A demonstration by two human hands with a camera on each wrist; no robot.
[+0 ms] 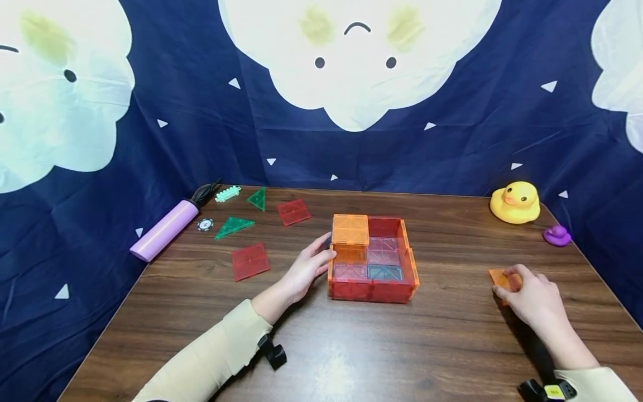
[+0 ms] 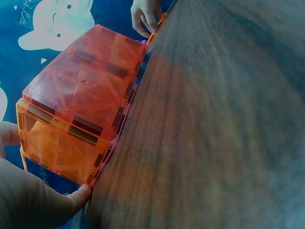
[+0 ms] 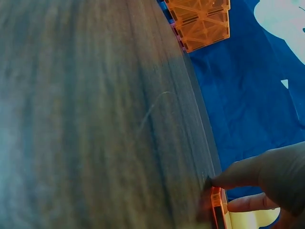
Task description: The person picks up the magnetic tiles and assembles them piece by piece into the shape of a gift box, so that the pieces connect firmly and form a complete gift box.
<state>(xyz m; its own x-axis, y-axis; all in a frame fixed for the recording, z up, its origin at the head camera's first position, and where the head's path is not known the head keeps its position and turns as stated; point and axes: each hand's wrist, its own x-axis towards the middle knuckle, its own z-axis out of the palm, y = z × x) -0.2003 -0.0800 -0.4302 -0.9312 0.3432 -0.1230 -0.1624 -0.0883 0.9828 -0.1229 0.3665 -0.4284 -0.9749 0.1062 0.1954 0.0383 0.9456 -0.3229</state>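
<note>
An open-topped box of translucent magnetic tiles (image 1: 370,290) stands mid-table, with red and orange walls and a pink and blue-green floor. One orange square tile (image 1: 350,229) lies across its back left corner. At the box's left side, my left hand (image 1: 301,272) holds the orange wall (image 2: 62,148); its thumb touches one corner and a finger reaches the other side. Far to the right, my right hand (image 1: 537,298) pinches an orange magnetic tile (image 1: 498,277) between thumb and fingers, close to the tabletop. The fingers partly cover that tile.
Two red square tiles (image 1: 250,261) and two green triangle tiles (image 1: 234,226) lie left of the box. Beyond them are a poker chip (image 1: 205,224), a mint-green toy piece (image 1: 228,194) and a lilac cylinder (image 1: 166,230). A yellow duck (image 1: 516,204) and purple duck (image 1: 557,235) sit back right.
</note>
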